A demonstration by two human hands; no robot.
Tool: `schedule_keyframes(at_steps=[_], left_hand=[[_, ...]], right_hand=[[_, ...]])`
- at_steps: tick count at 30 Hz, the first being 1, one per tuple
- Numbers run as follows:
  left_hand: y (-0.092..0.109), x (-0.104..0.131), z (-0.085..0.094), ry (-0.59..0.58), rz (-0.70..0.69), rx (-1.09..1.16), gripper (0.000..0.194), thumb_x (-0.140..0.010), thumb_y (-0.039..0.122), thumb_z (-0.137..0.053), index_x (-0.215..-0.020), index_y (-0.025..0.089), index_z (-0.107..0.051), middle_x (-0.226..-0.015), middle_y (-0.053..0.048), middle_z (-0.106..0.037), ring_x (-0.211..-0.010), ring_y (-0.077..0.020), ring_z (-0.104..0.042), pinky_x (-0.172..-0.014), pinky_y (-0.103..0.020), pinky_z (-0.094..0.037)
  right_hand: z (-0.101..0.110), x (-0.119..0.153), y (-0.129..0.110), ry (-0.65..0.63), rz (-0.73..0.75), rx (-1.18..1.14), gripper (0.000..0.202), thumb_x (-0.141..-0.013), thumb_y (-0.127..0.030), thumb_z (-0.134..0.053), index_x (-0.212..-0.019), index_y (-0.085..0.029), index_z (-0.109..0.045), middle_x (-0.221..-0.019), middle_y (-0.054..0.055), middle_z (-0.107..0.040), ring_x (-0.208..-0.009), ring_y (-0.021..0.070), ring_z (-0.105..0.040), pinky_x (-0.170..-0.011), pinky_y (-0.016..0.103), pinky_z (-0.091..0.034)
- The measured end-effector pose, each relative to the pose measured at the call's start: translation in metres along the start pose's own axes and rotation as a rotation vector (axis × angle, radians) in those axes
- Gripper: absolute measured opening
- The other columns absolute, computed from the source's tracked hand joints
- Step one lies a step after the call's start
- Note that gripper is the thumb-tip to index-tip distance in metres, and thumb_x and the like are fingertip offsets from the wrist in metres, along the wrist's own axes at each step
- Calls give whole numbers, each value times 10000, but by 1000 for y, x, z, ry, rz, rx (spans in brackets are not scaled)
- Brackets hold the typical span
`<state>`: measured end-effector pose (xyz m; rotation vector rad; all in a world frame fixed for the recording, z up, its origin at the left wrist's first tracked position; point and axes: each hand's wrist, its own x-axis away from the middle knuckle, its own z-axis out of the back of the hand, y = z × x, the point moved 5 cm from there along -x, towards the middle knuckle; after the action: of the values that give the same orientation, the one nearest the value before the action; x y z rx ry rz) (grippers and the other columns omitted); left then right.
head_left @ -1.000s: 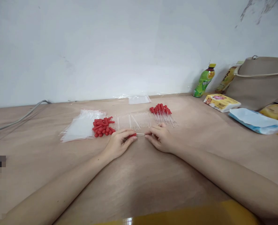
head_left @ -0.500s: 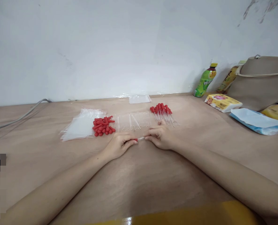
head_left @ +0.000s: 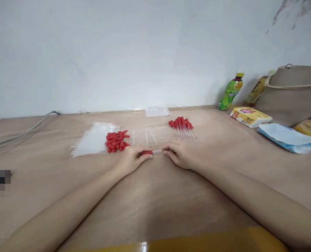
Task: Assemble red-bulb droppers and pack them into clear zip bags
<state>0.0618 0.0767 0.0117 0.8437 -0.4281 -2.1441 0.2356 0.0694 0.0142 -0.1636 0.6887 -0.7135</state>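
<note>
My left hand [head_left: 133,159] is closed round a red rubber bulb [head_left: 147,152], its thumb lying a little below the bulb. A thin clear dropper tube [head_left: 157,151] runs from the bulb's mouth to my right hand [head_left: 181,154], whose fingers and thumb pinch the tube's far end. Behind my left hand lies a heap of red rubber bulbs [head_left: 115,140]. A row of loose clear tubes [head_left: 141,137] lies beyond both hands. To the right, a pile of droppers with red bulbs fitted [head_left: 183,127] rests with the bulbs toward the wall.
Clear zip bags [head_left: 91,141] are stacked at the left, and another small bag [head_left: 157,112] lies near the wall. A grey cable [head_left: 26,131] crosses the far left. At right stand a green bottle [head_left: 231,92], a tissue pack [head_left: 251,116], a blue-white packet [head_left: 289,138] and a beige bag [head_left: 291,98].
More of the red bulb shows now, as my left thumb has loosened off it. The bulb and tube lie straighter in line. My right index finger has come down toward the tube.
</note>
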Motion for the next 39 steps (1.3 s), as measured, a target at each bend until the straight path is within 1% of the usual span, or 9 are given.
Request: schedule_keyframes(at_steps=[3, 8, 13, 22, 28, 31, 33, 34, 39], left_hand=[[0, 1, -2, -12, -7, 4, 190, -803, 334, -571, -878, 194, -676, -812, -25, -689, -694, -146, -619, -629, -246, -483], [4, 2, -5, -55, -51, -2, 170, -811, 314, -562, -862, 197, -674, -794, -15, -686, -685, -137, -616, -623, -238, -477], [7, 1, -4, -56, -88, -29, 160, -820, 294, -552, -862, 188, -665, -780, -14, -677, -673, -131, -604, -613, -230, -459], [7, 0, -5, -76, -115, -59, 158, -831, 278, -538, -860, 177, -656, -767, -15, -665, -660, -124, -588, -603, -224, -441], [3, -2, -1, -65, -11, -7, 166, -795, 297, -580, -878, 181, -666, -831, -28, -675, -737, -142, -608, -665, -241, -470], [-6, -1, 1, -6, 96, 32, 273, -763, 345, -610, -984, 188, -633, -832, -26, -661, -678, -129, -596, -639, -246, -483], [-13, 0, 2, 34, 158, 74, 375, -749, 357, -617, -1075, 177, -577, -810, -21, -633, -616, -110, -568, -599, -240, -483], [-15, 0, 1, 37, 179, 88, 394, -747, 355, -616, -1091, 171, -559, -796, -16, -617, -595, -103, -552, -582, -236, -479], [-15, -2, -3, -51, 182, 31, 231, -746, 341, -602, -885, 159, -629, -720, -9, -574, -576, -97, -503, -526, -215, -429]], right_hand=[[-1, 1, -3, 5, 10, 13, 131, -847, -188, -448, -825, -173, -577, -790, 40, -614, -751, 141, -530, -692, 272, -357], [-7, 0, -4, -23, 14, 76, 134, -846, -185, -437, -802, -177, -563, -743, 12, -625, -665, 123, -530, -702, 293, -290], [-9, -1, -6, -52, 17, 157, 212, -871, -213, -387, -777, -165, -571, -716, 19, -632, -618, 117, -511, -697, 300, -239], [-17, -3, -7, -90, 10, 232, 283, -888, -232, -352, -718, -159, -566, -688, 15, -619, -609, 115, -475, -679, 292, -213], [-11, -8, -11, -96, 45, 317, 268, -890, -235, -365, -769, -163, -592, -743, 14, -637, -645, 116, -492, -735, 314, -213], [-4, -7, -10, -77, 34, 361, 229, -861, -242, -417, -777, -174, -619, -748, 21, -637, -715, 137, -515, -767, 331, -208], [4, -7, -2, -15, -53, 368, 208, -833, -255, -457, -761, -187, -639, -757, 26, -639, -760, 155, -529, -757, 333, -212], [10, -6, 4, 29, -135, 361, 205, -821, -265, -471, -745, -193, -647, -755, 26, -640, -766, 162, -535, -748, 332, -217], [36, -9, 54, 188, -669, 269, 260, -791, -355, -471, -661, -216, -648, -646, 7, -635, -651, 166, -545, -723, 326, -265]])
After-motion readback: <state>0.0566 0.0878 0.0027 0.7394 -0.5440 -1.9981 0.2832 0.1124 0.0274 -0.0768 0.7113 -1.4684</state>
